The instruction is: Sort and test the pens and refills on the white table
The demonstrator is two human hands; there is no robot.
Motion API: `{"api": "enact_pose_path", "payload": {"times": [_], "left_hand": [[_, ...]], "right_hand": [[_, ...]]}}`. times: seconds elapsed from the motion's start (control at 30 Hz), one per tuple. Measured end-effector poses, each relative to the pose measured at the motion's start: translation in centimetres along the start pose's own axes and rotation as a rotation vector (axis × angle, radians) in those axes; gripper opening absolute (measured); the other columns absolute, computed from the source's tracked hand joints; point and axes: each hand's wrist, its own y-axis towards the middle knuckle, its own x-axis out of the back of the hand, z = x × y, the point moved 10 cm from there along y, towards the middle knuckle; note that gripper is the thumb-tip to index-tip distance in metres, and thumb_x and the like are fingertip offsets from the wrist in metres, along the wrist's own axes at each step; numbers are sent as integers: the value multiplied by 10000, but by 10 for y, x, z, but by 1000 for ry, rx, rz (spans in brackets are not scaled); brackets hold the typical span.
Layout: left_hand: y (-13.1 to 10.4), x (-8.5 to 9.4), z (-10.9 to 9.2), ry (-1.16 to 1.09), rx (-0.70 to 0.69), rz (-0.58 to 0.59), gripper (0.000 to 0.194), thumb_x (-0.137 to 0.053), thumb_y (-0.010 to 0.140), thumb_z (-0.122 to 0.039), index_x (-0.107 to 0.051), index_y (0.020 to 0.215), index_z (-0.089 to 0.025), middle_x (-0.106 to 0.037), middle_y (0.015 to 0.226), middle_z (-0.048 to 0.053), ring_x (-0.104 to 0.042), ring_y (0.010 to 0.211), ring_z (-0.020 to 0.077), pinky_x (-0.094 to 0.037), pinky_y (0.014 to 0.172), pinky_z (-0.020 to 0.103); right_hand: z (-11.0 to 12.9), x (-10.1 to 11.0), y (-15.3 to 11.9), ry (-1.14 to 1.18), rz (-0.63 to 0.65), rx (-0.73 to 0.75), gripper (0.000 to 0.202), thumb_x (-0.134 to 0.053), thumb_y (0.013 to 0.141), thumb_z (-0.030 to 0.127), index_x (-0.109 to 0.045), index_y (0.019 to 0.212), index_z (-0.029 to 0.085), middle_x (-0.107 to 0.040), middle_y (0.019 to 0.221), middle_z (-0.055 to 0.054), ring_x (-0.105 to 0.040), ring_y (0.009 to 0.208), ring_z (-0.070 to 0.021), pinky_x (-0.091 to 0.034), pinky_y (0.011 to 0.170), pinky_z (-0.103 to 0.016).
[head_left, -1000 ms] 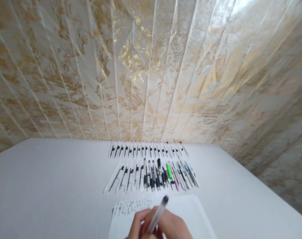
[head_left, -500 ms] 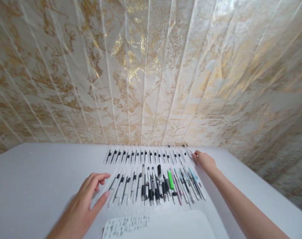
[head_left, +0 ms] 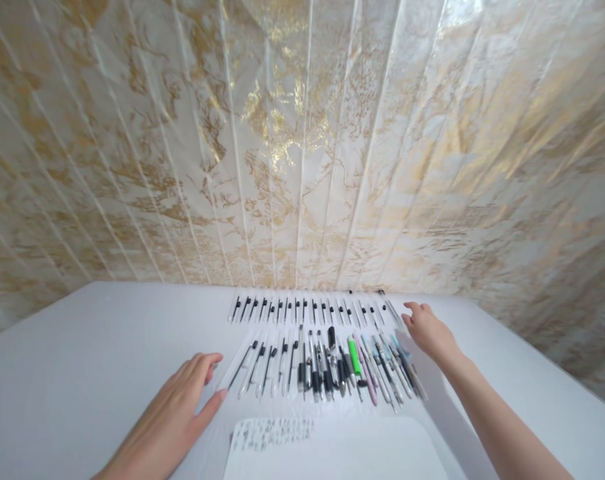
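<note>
My left hand (head_left: 175, 407) hovers at the left end of the front row, thumb and fingers apart. Its thumb tip is by the lower end of the leftmost clear pen (head_left: 242, 365); I cannot tell whether they touch. At the right end of the back row is my right hand (head_left: 432, 333), fingers spread and nothing in them. Just left of it lies a slim pen (head_left: 392, 308), slanted. The back row holds several clear pens with black caps (head_left: 305, 310). Black pens (head_left: 327, 373), a green highlighter (head_left: 354, 355) and pink and pale blue pens (head_left: 365, 370) fill the front row.
A white sheet with handwriting (head_left: 332, 453) lies at the table's near side, below the pens. The white table (head_left: 147, 320) meets a hanging white-and-gold patterned curtain (head_left: 282, 167) behind the back row. The table's right edge slopes toward me.
My right hand has come away from the slim pen at the back row's right end, its fingers opening. My left hand has stayed by the front row. The view has shifted slightly left.
</note>
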Motion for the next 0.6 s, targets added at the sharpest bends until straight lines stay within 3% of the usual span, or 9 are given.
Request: {"api": "enact_pose_path", "payload": {"times": [0.17, 0.33, 0.47, 0.6], "left_hand": [[9, -5, -18, 140, 26, 100, 201, -399, 867, -328, -508, 945, -179, -630, 992, 105, -617, 924, 256, -453, 829, 389], [22, -11, -28, 275, 71, 184, 213, -358, 875, -285, -478, 991, -152, -611, 1022, 130, -617, 936, 255, -457, 792, 357], [26, -15, -31, 346, 64, 218, 229, -332, 842, -124, -493, 1004, -147, -612, 1025, 127, -618, 940, 228, -446, 800, 327], [24, -15, -22, 383, 93, 264, 292, -286, 801, -30, -535, 914, -136, -656, 925, 141, -645, 856, 241, -439, 766, 337]], "right_hand": [[47, 46, -34, 122, -83, 184, 330, -375, 914, 310, -532, 1181, 197, -621, 1060, -87, -643, 799, -193, -448, 680, -286], [90, 105, -79, 343, -198, 386, 293, -395, 886, 354, -556, 1092, 223, -640, 928, -58, -612, 672, -178, -439, 614, -284], [105, 131, -102, 456, -184, 434, 298, -371, 903, 376, -540, 1103, 233, -622, 917, -46, -592, 622, -159, -450, 623, -295], [103, 142, -112, 491, -215, 450, 285, -376, 903, 376, -532, 1097, 237, -618, 901, -42, -584, 586, -147, -453, 613, -291]]}}
